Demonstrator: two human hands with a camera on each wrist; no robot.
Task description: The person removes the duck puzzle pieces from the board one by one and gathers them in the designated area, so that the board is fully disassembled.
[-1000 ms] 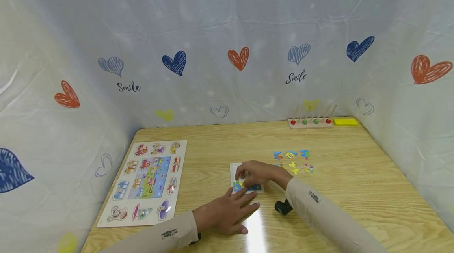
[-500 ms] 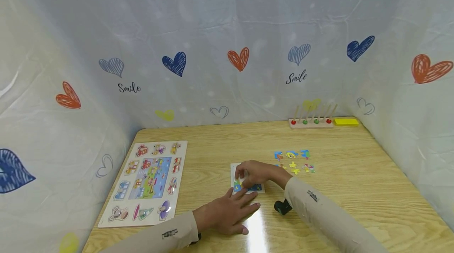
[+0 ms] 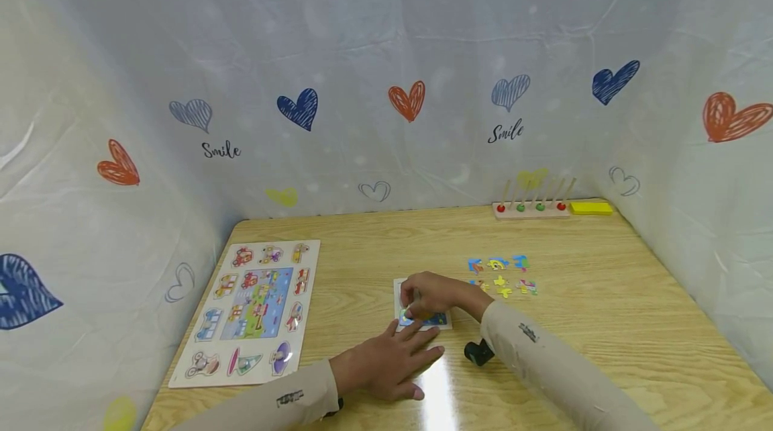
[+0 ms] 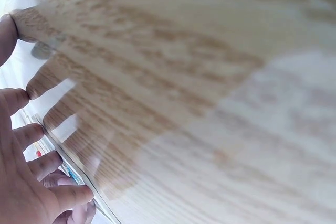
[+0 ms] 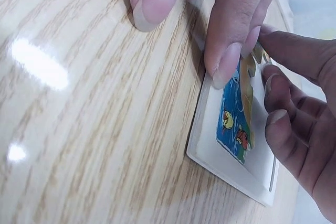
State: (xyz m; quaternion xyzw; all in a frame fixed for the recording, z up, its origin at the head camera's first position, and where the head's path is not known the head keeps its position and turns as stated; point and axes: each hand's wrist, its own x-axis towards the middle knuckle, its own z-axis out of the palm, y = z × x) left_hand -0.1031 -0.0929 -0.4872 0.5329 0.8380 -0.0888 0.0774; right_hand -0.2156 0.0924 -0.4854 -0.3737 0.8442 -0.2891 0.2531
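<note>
A small white puzzle tray [image 3: 396, 295] lies flat near the middle of the table, with joined blue-and-tan jigsaw pieces [image 5: 231, 121] along its near side. My right hand [image 3: 430, 292] reaches over it from the right. Between its thumb and curled fingers it pinches a jigsaw piece [image 5: 260, 52] at the left end of that row, mostly hidden by the fingers. My left hand [image 3: 392, 362] lies spread on the table, fingers straight, their tips [image 5: 226, 69] on the tray's near rim. White inner floor shows beyond the joined pieces in the right wrist view.
Several loose jigsaw pieces [image 3: 498, 263] lie in rows right of the tray. A large picture board [image 3: 181, 381] with knobbed shapes covers the table's left side. At the back right stand a peg rack [image 3: 531, 214] with beads and a yellow block [image 3: 591, 208]. A heart-print curtain [image 3: 344, 149] surrounds the table.
My right fingertips have shifted slightly down and left over the tray, now covering more of the left piece. The left hand stays put on the near rim.
</note>
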